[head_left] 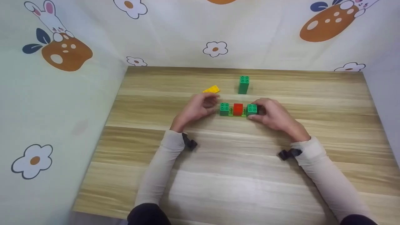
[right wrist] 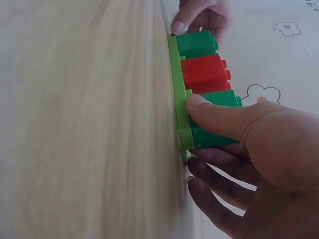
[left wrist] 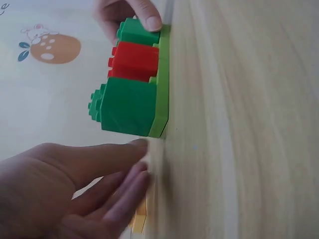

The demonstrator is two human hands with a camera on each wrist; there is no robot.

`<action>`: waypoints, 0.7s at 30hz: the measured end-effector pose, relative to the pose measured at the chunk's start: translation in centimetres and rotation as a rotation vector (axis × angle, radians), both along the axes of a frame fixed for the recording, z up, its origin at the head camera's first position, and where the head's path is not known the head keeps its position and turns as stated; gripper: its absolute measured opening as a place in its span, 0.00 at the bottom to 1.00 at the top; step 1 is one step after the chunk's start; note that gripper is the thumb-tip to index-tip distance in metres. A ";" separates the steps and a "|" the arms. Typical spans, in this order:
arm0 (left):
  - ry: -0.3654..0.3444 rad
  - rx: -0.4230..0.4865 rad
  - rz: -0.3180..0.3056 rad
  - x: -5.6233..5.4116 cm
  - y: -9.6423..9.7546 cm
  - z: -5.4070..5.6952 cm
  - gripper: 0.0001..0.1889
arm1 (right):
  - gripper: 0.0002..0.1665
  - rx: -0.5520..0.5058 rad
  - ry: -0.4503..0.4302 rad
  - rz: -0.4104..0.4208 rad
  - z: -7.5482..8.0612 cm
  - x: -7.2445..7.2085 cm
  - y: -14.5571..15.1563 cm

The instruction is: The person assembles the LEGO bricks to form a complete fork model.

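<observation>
A light-green base strip [left wrist: 163, 84] lies on the table and carries a red block [head_left: 238, 109] between two green blocks. My right hand [head_left: 273, 114] grips the right green block [head_left: 252, 110]; its thumb rests on the near side, as the right wrist view shows. Just left of the left green block [head_left: 224, 109] is my left hand [head_left: 201, 106], holding nothing, with a small gap between its fingertips and the strip's end. Its fingers are loosely bent, the thumb apart from them. Close behind the left hand lies a yellow piece [head_left: 212, 89], partly covered by it in the head view.
A tall green block stack [head_left: 243, 85] stands upright behind the row. The wooden table [head_left: 218, 162] ends at a patterned wall covering [head_left: 175, 37] at the back, with more covering at the left. Dark wrist cameras [head_left: 190, 142] sit at both cuffs.
</observation>
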State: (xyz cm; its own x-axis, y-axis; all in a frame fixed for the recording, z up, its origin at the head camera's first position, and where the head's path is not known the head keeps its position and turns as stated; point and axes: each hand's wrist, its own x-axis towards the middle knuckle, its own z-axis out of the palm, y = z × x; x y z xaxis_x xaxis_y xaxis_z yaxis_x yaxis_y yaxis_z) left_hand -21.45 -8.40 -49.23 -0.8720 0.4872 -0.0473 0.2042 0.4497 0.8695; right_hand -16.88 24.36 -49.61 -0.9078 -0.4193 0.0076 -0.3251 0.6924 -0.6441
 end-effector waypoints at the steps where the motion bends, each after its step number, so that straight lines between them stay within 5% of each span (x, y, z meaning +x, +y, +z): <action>1: 0.030 0.037 0.054 -0.2 -0.1 0.0 0.26 | 0.20 0.000 0.000 -0.001 0.0 0.0 0.0; 4: 0.131 0.099 0.225 -0.7 -0.3 -0.1 0.24 | 0.21 0.002 0.003 -0.003 0.0 0.0 0.1; 8: 0.184 0.014 0.353 -1.2 -0.6 -0.6 0.23 | 0.21 0.004 0.007 -0.007 0.0 0.0 0.2; 13: 0.160 -0.094 0.387 -1.7 -0.6 -1.2 0.24 | 0.22 -0.002 -0.003 -0.008 -0.1 0.0 0.2; 21: 0.083 -0.119 0.392 -2.3 -0.6 -1.5 0.24 | 0.22 -0.020 -0.014 -0.005 -0.2 -0.1 0.2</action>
State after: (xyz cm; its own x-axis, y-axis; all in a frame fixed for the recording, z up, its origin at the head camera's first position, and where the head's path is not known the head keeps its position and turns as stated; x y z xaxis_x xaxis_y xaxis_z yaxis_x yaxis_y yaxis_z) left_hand -23.75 -9.01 -50.76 -0.9935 0.1134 -0.0053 0.0647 0.6039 0.7945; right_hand -16.97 24.53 -49.80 -0.9099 -0.4148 0.0029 -0.3124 0.6806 -0.6627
